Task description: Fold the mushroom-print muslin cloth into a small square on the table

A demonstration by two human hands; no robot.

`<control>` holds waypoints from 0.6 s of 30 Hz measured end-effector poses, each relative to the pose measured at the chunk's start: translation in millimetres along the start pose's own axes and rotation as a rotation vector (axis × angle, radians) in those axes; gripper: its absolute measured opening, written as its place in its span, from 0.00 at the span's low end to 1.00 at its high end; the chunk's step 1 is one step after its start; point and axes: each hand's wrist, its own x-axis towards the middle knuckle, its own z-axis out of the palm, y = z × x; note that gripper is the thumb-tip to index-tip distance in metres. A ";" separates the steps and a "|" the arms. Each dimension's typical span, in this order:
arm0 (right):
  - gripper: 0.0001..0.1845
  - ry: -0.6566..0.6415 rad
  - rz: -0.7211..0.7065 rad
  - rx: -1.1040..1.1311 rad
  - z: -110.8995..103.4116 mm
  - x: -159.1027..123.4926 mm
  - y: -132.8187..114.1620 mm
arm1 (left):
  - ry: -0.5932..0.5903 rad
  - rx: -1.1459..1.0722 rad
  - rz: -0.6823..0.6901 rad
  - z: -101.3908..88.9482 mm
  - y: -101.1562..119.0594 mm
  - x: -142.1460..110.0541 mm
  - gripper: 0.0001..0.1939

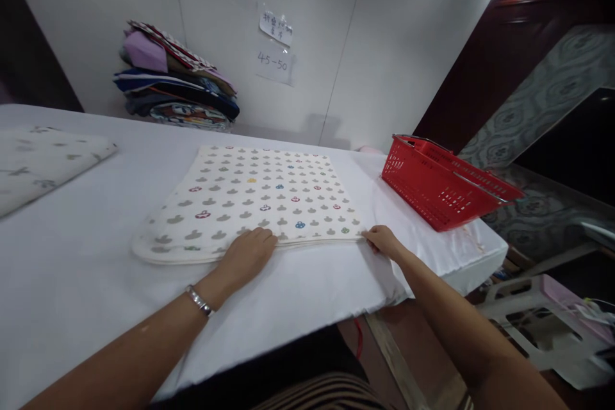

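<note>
A cream cloth (pixel 269 195) printed with grey, red, blue and green mushroom-like shapes lies folded flat on the white-covered table (pixel 307 288). Layers show along its near edge. My left hand (pixel 250 253), a silver bracelet at its wrist, is closed on the middle of that near edge; its fingertips are partly hidden. At the near right corner, my right hand (pixel 382 240) pinches the cloth between thumb and fingers.
To the right stands a red plastic basket (pixel 437 182) with metal handles. Another folded printed cloth (pixel 43 163) lies at the left. Stacked fabrics (pixel 177 80) rest against the wall, below paper signs (pixel 275 48). A plastic stool (pixel 548 320) stands beyond the table's right end.
</note>
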 end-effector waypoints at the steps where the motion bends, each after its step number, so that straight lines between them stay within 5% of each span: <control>1: 0.15 -0.007 0.005 -0.013 -0.3 0.6 -0.2 | -0.019 0.023 0.000 -0.9 0.6 0.2 0.14; 8: 0.16 -0.067 0.028 -0.039 -1.9 -3.5 -6.7 | -0.026 0.066 0.013 -7.4 4.0 0.6 0.14; 18: 0.11 0.086 -0.103 -0.196 -1.2 -7.6 -2.1 | -0.024 0.036 0.010 -5.5 2.7 -1.4 0.14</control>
